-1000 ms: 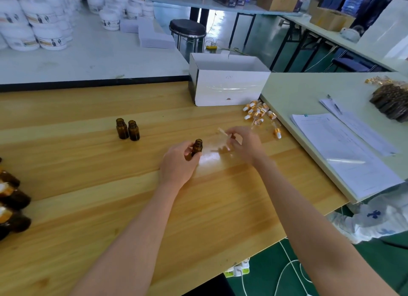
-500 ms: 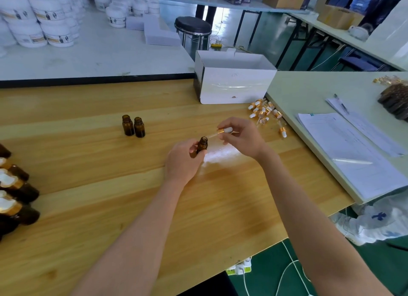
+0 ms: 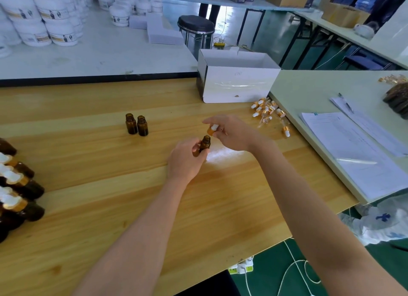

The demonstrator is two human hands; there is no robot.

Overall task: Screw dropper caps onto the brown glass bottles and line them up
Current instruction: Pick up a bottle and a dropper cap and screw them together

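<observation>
I see the left hand [image 3: 185,161] curled round a small brown bottle [image 3: 205,143] near the middle of the wooden table [image 3: 88,207]. The bottle's open mouth points up and leans slightly right. The right hand [image 3: 234,132] pinches a dropper cap [image 3: 212,129], gold collar below and white bulb above. It sits just above and beside the bottle's mouth, and I judge the two are not yet touching.

My main worry is alignment. If the cap comes down tilted, its tube could catch the rim, or the collar could bite the thread crookedly and jam. The bottle is gripped mostly low down, so a hard twist might spin it in the fingers rather than seat the cap. Two open bottles [image 3: 136,125] stand touching each other beyond the left hand, and a careless reach could topple both. Loose caps [image 3: 266,112] lie in a heap beyond the right hand, by the table's far right edge, and a brush of the arm could scatter them.

The cap's tube is lost behind blurred fingers, so I cannot tell how near the neck it is. The bottle's lower half is hidden in the palm, and I cannot tell whether its base rests on the wood. Capped bottles [image 3: 17,185] at the left are cut off by the frame, so I cannot count them or judge their row.
</observation>
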